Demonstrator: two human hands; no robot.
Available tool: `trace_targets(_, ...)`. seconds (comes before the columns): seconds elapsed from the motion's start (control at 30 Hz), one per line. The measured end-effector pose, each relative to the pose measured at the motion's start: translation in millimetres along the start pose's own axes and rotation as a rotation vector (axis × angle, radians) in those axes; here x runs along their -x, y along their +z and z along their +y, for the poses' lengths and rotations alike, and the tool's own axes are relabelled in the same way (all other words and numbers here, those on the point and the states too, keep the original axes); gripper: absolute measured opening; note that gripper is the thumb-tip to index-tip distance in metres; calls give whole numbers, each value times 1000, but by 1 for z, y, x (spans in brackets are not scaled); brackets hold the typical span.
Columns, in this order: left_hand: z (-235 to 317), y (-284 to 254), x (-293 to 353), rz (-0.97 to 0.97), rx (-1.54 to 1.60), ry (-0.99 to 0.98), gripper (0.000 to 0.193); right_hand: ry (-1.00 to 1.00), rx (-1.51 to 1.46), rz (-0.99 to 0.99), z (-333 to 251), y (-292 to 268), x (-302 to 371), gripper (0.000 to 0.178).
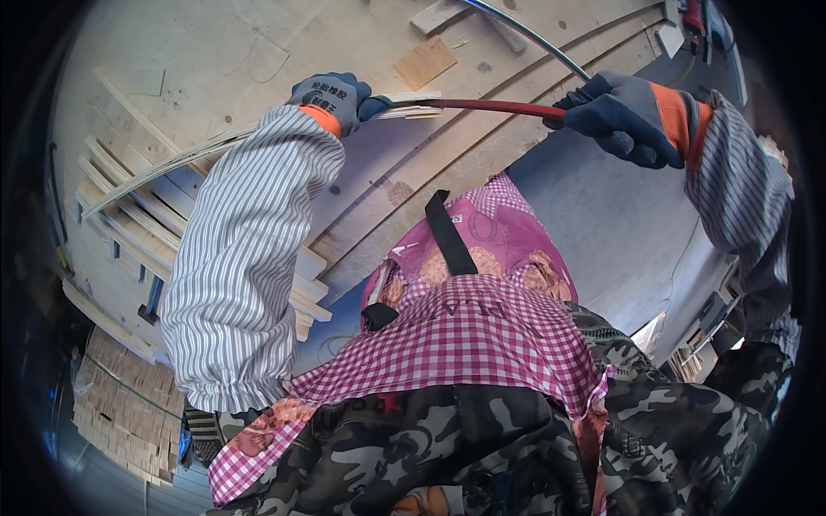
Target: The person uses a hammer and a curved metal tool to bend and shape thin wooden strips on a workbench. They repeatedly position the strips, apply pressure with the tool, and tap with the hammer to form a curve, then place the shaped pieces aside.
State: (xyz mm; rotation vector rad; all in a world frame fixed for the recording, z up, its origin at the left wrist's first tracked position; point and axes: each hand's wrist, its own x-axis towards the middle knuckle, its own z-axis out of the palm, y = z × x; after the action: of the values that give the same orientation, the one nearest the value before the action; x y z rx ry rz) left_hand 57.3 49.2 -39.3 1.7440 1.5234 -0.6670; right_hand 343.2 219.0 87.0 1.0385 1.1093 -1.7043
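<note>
My left hand [331, 99], in a grey and dark-blue glove with an orange cuff, is closed around a bundle of thin pale wooden strips [194, 155]. The strips' ends [422, 105] poke out past its thumb, and the long part bends away to the left under my forearm. My right hand [624, 120], gloved alike, is closed on a slim, curved dark-red rod [503, 106]. The rod's far end meets the strip ends; its exact kind is unclear. A shiny curved tube [542, 41] runs from the far edge down to my right hand, partly hidden behind it.
A wooden worktop [241, 43] spreads ahead, with long boards [370, 193] along its near edge. A small wood offcut [426, 62] lies beyond the strips. More wooden strips [129, 206] lie at left. Stacked wood [125, 408] stands lower left. A grey surface [594, 206] is at right.
</note>
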Motion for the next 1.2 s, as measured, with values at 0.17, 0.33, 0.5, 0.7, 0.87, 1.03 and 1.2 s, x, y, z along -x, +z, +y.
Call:
trace_targets(0.17,-1,-13,-4,-84,85,-21,39,57,424,143,-9,-31,-10,32)
trace_targets(0.33,15,-21,11,-99,72,-20,45,83,408,210,3,-9,-3,32)
trace_targets(0.5,24,-6,28,23,10,22,47,0,-25,157,48,57,8,35)
trace_targets(0.7,22,0,28,57,-39,49,49,-88,-320,183,66,102,10,36)
trace_targets(0.87,20,10,31,112,-57,100,48,-64,-345,412,78,170,-17,35)
trace_targets(1.03,7,17,39,238,45,91,50,-249,-489,443,105,184,-43,36)
trace_targets(1.2,6,14,40,143,137,-23,65,-349,-360,499,116,174,-57,35)
